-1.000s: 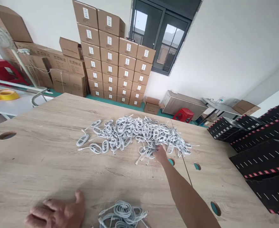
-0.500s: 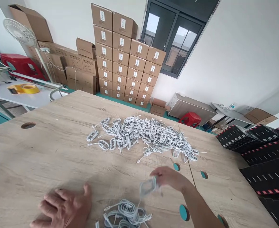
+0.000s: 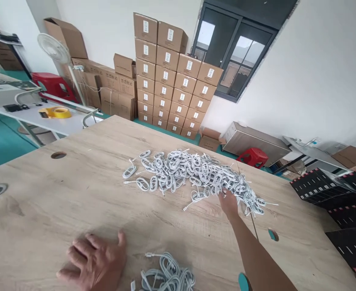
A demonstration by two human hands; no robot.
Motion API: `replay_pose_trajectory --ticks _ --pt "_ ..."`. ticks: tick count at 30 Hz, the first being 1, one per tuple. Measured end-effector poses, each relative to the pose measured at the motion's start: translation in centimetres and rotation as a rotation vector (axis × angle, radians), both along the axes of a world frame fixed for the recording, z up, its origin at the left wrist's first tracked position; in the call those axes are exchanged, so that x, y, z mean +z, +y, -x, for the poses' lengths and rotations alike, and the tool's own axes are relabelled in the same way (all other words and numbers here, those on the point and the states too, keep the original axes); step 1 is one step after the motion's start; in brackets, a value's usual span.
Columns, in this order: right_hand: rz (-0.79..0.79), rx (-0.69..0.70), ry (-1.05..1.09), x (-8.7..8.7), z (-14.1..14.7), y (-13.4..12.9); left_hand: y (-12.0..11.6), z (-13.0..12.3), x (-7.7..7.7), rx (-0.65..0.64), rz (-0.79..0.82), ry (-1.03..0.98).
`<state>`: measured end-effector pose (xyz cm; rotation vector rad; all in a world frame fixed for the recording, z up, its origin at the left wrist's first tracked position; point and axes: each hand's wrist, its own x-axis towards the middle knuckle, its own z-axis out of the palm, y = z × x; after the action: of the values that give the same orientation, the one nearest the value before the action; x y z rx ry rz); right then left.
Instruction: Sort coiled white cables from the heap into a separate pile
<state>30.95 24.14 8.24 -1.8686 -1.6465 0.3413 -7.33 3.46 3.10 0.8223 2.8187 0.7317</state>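
This looks like a packing room or small warehouse. Labelled cartons (image 3: 166, 76) stand in tall stacks against a plain white wall, with more cartons piled beside them. A long worktop (image 3: 75, 210) carries a heap of white cables (image 3: 190, 173), and a tape roll (image 3: 59, 112) lies on a side table (image 3: 23, 115). A fan (image 3: 49, 48), a plastic stool (image 3: 253, 157) and a painted green floor (image 3: 2, 149) complete the utilitarian room.
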Motion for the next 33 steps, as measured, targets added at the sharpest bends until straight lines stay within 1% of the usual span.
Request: replay_pose_trajectory --ticks 1,3,5,7,9,10,11,12,14,15,16,17,18,20,21,22,23,24,25,28,30,33 --pt "0.024 -0.018 0.090 0.6 -0.5 -0.2 0.0 0.0 -0.1 0.036 -0.017 0.065" --pt "0.074 -0.007 0.309 2.1 -1.1 -0.9 0.0 -0.1 -0.2 0.076 -0.036 0.157" --pt "0.102 0.045 0.565 3.7 -1.1 -1.9 0.1 -0.1 -0.4 0.081 -0.027 0.169" --pt "0.117 0.116 0.792 5.0 -0.5 -3.6 0.2 -0.2 -0.7 0.094 -0.027 0.181" --pt "0.156 0.186 0.927 6.1 0.2 -6.0 0.4 -0.2 -0.8 0.092 -0.037 0.196" --pt "0.213 0.228 0.951 6.4 0.6 -7.4 0.4 -0.2 -0.9 0.086 -0.037 0.201" --pt "0.310 0.294 0.947 6.6 0.9 -8.8 0.4 -0.2 -0.9 0.085 -0.031 0.201" --pt "0.448 0.392 0.912 6.7 1.3 -10.2 0.4 -0.2 -0.9 0.085 -0.018 0.196" --pt "0.770 0.651 0.725 6.4 1.7 -11.9 0.4 -0.2 -0.8 0.085 0.008 0.186" --pt "0.875 0.754 0.586 6.0 1.9 -12.1 0.4 -0.2 -0.7 0.085 0.015 0.186" --pt "0.898 0.798 0.443 5.6 2.0 -11.7 0.3 -0.2 -0.7 0.087 0.015 0.188" --pt "0.836 0.772 0.310 5.1 2.1 -10.7 0.3 -0.2 -0.7 0.087 0.010 0.190" --pt "0.706 0.683 0.189 4.5 2.2 -9.3 0.3 -0.1 -0.8 0.087 0.004 0.191" --pt "0.404 0.412 -0.026 3.3 2.3 -5.7 0.2 0.0 -1.0 0.079 -0.008 0.190" --pt "0.302 0.285 -0.127 2.6 2.3 -3.8 0.2 0.1 -1.1 0.079 -0.013 0.192" --pt "0.241 0.192 -0.226 2.0 2.4 -2.1 0.2 0.2 -1.2 0.079 -0.018 0.195" --pt "0.210 0.144 -0.317 1.4 2.4 -0.8 0.1 0.2 -1.3 0.082 -0.019 0.195" --pt "0.192 0.141 -0.391 0.8 2.5 0.2 0.1 0.3 -1.3 0.085 -0.016 0.189" --pt "0.174 0.175 -0.449 0.2 2.5 0.8 0.0 0.3 -1.3 0.089 -0.010 0.180" --pt "0.088 0.359 -0.559 -1.3 2.8 1.0 0.0 0.4 -0.9 0.076 0.010 0.141" --pt "0.067 0.423 -0.580 -1.9 2.9 0.6 0.0 0.3 -0.6 0.067 0.014 0.127" --pt "0.017 0.430 -0.485 -2.1 2.3 -0.1 -0.1 0.3 -0.1 0.070 0.010 0.116"
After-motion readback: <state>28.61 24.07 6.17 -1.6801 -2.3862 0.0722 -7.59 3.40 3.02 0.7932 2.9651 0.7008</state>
